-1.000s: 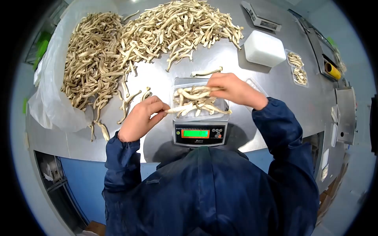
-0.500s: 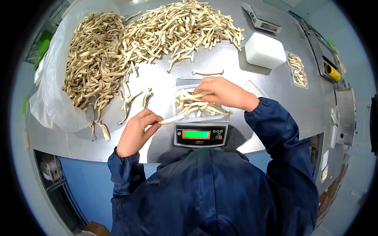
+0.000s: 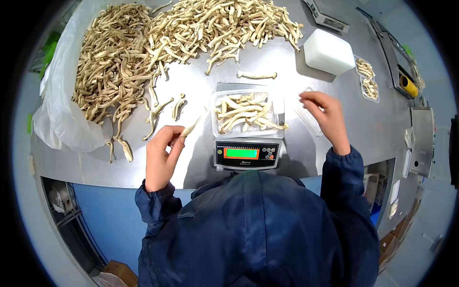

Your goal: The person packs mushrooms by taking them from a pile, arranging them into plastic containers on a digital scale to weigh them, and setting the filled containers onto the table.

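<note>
My left hand (image 3: 164, 155) pinches a pale, slender mushroom (image 3: 191, 127) between thumb and fingers, left of the scale. My right hand (image 3: 327, 117) is right of the scale, over a clear plastic lid (image 3: 309, 118); its fingers are curved and slightly apart, with nothing visible in them. Between my hands, a clear plastic tray (image 3: 221, 130) of several mushrooms (image 3: 244, 112) rests on the digital scale (image 3: 247, 162). One mushroom stem pokes over the tray's right front corner. The scale's display glows green, its digits too faint to read.
A large heap of mushrooms (image 3: 215, 28) covers the back, beside a plastic bag (image 3: 57, 103) full of more. Loose mushrooms (image 3: 155, 115) lie left of the scale, and one mushroom (image 3: 257, 75) behind it. White stacked trays (image 3: 328, 51), filled trays (image 3: 368, 88) and another scale (image 3: 327, 18) stand right.
My right hand has left the tray and moved right, over the clear lid. My left hand has drawn back from the tray with its mushroom, now tilted upward. The view has shifted slightly.
</note>
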Available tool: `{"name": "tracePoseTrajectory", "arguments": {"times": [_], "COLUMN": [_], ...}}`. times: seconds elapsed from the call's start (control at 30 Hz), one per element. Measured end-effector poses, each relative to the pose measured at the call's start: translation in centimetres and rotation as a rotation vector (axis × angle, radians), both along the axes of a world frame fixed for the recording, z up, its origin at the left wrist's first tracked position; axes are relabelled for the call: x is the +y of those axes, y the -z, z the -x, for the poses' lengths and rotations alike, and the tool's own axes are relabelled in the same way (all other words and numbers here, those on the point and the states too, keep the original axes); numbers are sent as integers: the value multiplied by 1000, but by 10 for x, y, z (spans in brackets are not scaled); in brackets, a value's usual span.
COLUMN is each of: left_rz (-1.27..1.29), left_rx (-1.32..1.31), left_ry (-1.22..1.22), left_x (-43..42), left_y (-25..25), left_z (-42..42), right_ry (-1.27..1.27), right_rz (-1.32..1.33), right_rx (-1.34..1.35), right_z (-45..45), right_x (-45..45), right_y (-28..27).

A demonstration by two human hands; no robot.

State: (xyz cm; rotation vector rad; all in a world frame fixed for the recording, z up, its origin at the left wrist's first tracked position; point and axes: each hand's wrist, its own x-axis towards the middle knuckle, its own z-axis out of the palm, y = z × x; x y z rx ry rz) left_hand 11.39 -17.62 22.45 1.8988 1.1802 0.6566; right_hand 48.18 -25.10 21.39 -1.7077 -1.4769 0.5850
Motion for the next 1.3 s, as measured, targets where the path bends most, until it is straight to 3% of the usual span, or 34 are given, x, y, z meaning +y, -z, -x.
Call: {"name": "tracePoseTrajectory", "arguments": {"times": [0.17,0.4,0.6,0.67,0.73,0.8,1.0,1.3], "left_rz": [163,-87,-174,-232,-447,-428,-302,-289], "left_rx": [-199,-55,54,-5,168,55,298,128], "left_ry": [-102,69,-72,-20,63,214,512,522], "left_x": [-2,-11,50,83,89,81,39,47], "left_y": [15,7,29,48,44,40,40,70], "left_z": [-3,-40,-38,-43,-57,-75,-88,-84], "right_ry": [179,86,-83,-127,-151,-176,-254,-311], "right_rz": [69,-29,-35,-38,-40,-38,-71,-139], "right_rx": [-174,-334,-381,-413,-433,-444,-509,-485], "right_z": [2,37,57,58,59,56,50,63], "right_x": [-40,-43,-22,-17,-13,-12,-8,-3], "right_y": [24,39,32,31,26,28,20,11]}}
